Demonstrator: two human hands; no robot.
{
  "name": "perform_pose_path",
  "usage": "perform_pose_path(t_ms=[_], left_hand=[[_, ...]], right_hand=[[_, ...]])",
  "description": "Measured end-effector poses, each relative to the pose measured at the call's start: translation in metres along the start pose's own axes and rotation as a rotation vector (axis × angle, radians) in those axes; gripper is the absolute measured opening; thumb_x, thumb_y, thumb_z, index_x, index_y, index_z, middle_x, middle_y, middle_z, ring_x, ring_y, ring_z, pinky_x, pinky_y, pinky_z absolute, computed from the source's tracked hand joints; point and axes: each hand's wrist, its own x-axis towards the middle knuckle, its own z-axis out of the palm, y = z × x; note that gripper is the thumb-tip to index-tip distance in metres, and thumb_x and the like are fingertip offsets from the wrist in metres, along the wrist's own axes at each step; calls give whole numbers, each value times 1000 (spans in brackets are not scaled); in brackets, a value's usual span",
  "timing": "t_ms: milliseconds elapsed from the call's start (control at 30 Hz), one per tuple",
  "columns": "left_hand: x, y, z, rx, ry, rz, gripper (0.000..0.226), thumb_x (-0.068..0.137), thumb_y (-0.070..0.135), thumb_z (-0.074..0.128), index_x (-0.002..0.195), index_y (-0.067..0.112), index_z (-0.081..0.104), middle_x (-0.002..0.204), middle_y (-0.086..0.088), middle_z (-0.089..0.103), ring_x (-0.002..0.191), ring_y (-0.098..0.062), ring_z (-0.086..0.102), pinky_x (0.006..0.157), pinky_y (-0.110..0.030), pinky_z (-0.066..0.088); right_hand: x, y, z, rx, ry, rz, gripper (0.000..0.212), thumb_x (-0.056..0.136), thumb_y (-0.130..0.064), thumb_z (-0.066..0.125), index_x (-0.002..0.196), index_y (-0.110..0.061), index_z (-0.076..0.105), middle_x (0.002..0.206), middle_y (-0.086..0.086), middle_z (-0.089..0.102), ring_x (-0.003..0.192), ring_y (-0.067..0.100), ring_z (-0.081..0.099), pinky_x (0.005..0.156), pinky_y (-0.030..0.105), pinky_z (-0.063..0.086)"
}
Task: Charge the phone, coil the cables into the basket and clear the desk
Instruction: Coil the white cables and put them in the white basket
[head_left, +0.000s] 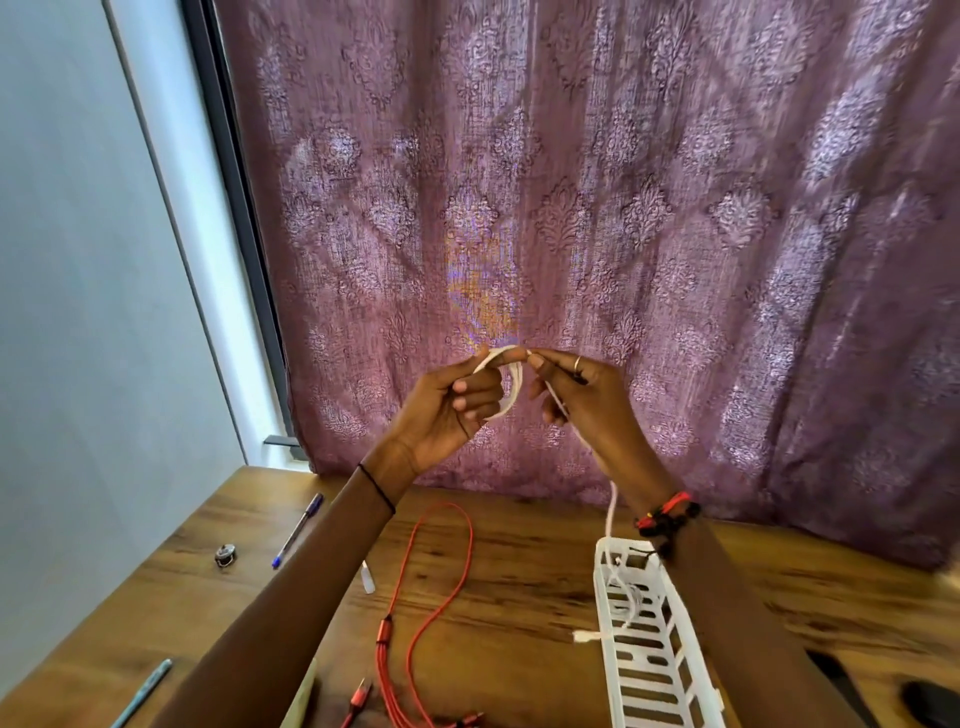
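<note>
Holding a white cable up before a mauve patterned curtain, a person's hands come close together above a wooden surface.

At far left, near the front edge, lies a teal pen. Farther back sit a small round metal object and a blue pen, close to each other but apart.

The left hand, a thin black band on its wrist, has its fingers curled, with loops of the white cable wound round them. Below it, between the two forearms, a red cable lies loose on the surface in one long loop, its connectors toward the near edge.

The right hand, a ring on one finger and a red-and-black beaded bracelet at the wrist, pinches the white cable between thumb and forefinger just beside the loops. From that pinch the cable hangs down behind the wrist into a white slatted basket standing on the surface, and its plug end pokes out through the basket's left wall.

At far right, by the near corner, rests a dark rounded object; what it is cannot be told.
</note>
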Motion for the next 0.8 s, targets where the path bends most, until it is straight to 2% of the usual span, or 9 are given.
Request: perform_pose_path(t_ms=[67,200,300,367,400,500,600,700,800], left_hand=[[2,-3,1,-100,40,37,39,91,19,38,112,0,65,50,10,34,42,-6,26,43,-14,31],[3,-3,-2,-187,88,124,42,91,16,35,121,-3,57,55,9,44,45,-5,41,49,-11,37],[3,-3,-5,-181,115,145,44,92,15,35,130,-5,44,61,10,47,50,-4,44,55,-12,42],[5,-3,-6,-153,153,177,42,96,14,31,133,-5,39,63,10,49,52,-4,46,57,-12,44],[6,-2,-8,-132,176,205,41,98,13,29,133,-5,38,63,9,50,52,-4,47,57,-12,44],[9,-2,-10,-42,246,263,39,96,11,36,132,-3,41,63,9,53,51,-3,49,57,-15,48],[10,-8,-9,145,320,273,34,99,11,36,129,-1,46,66,7,58,53,-4,53,59,-16,51],[10,-17,-4,610,448,296,31,98,13,43,125,3,54,70,2,63,57,-9,56,62,-18,51],[9,-26,1,1012,439,283,21,97,10,44,109,3,61,72,-4,64,58,-11,57,65,-23,50]], right_hand=[[-3,10,8,12,16,23,15,92,-22,56,100,-25,69,51,-2,63,32,9,44,37,16,33],[-11,25,16,-195,26,13,23,96,-24,51,109,-12,66,46,-2,58,26,4,39,33,14,32],[-20,31,21,-406,10,-60,26,97,-23,46,114,-13,64,48,-1,57,30,2,45,40,11,35],[-27,32,26,-532,-27,-69,29,98,-23,44,120,-16,61,52,1,61,37,1,51,49,17,44],[-30,33,29,-593,-58,-62,30,98,-26,42,121,-17,60,56,4,64,44,3,56,56,25,50],[-39,35,36,-794,-144,-48,31,99,-32,37,117,-20,59,76,13,70,72,28,67,72,41,55],[-42,33,36,-922,-175,-63,32,98,-36,36,115,-21,59,83,14,70,80,32,67,76,42,55],[-39,28,32,-995,-199,-67,33,97,-39,40,116,-21,61,93,16,70,89,34,66,78,39,53],[-36,23,25,-1013,-210,-33,32,95,-39,47,113,-19,65,100,17,69,95,35,64,79,36,50]])
